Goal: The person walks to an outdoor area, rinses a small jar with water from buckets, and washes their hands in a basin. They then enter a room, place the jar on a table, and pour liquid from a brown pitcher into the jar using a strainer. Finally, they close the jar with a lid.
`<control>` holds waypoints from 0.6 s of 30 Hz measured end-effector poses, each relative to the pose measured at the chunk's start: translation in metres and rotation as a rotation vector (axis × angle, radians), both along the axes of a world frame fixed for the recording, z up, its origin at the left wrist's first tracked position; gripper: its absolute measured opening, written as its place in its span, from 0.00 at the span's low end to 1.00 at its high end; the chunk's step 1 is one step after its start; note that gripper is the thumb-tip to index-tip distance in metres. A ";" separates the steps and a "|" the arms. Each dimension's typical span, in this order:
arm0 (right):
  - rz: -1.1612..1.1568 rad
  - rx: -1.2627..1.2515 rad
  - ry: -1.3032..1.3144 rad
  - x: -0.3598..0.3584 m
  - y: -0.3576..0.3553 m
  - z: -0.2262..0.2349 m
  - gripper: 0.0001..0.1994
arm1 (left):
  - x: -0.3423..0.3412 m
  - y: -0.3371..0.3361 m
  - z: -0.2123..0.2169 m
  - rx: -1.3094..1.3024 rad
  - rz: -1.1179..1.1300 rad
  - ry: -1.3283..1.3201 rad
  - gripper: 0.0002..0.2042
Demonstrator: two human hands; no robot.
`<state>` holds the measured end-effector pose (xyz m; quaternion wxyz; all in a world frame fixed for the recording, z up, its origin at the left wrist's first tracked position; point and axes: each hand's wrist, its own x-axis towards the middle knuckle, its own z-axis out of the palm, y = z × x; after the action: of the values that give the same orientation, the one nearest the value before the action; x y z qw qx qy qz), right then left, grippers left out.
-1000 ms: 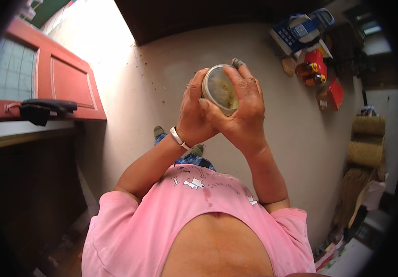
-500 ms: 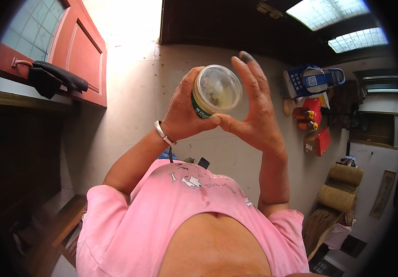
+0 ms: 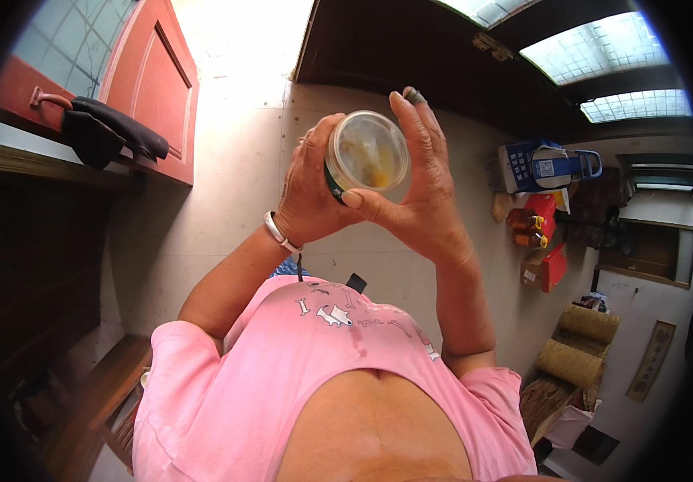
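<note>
A round plastic jar [image 3: 369,153] with a translucent lid is held up in front of my chest. A strip of dark green label shows at its lower left, and something yellowish is seen blurrily through the top. My left hand [image 3: 311,189] wraps the jar's left side; its fingers are mostly hidden behind it. Over the right side arches my right hand [image 3: 423,189], its thumb pressed at the near rim and its long fingers lying along the lid's right edge. A dark covering or stain marks one right fingertip. A pale bracelet [image 3: 280,231] circles my left wrist.
At left stands a red door [image 3: 153,96] with a black item [image 3: 113,132] hung over its handle. Against the right wall are a blue folding cart [image 3: 551,165], bottles of brown liquid [image 3: 529,229], a red-and-brown box [image 3: 545,269] and rolled woven mats [image 3: 578,345]. Pale floor [image 3: 226,185] lies below.
The jar and both hands have shifted slightly left. My right fingers have come in closer against the lid's edge, and the jar has turned or tilted a little. The view has swung somewhat.
</note>
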<state>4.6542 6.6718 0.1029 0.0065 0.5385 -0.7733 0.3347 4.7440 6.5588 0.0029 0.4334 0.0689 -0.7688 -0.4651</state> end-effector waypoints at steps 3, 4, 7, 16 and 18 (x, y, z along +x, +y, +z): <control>0.058 -0.023 0.021 0.000 -0.018 0.004 0.40 | 0.006 -0.007 0.010 0.090 -0.112 0.010 0.48; 0.024 -0.035 0.083 0.005 -0.026 -0.002 0.39 | 0.005 -0.009 0.014 0.092 -0.068 0.066 0.46; -0.153 -0.093 0.140 0.026 -0.050 -0.015 0.36 | 0.001 -0.020 -0.001 -0.158 0.210 0.007 0.45; 0.160 -0.059 -0.185 0.008 -0.072 -0.002 0.39 | 0.021 -0.059 0.006 -0.032 0.034 0.025 0.51; 0.189 -0.069 -0.119 0.007 -0.081 -0.005 0.36 | 0.018 -0.062 0.004 0.024 0.072 0.054 0.51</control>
<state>4.6611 6.5909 0.0982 -0.0524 0.5876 -0.7062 0.3915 4.7617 6.4965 0.0066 0.4697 0.0893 -0.7484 -0.4598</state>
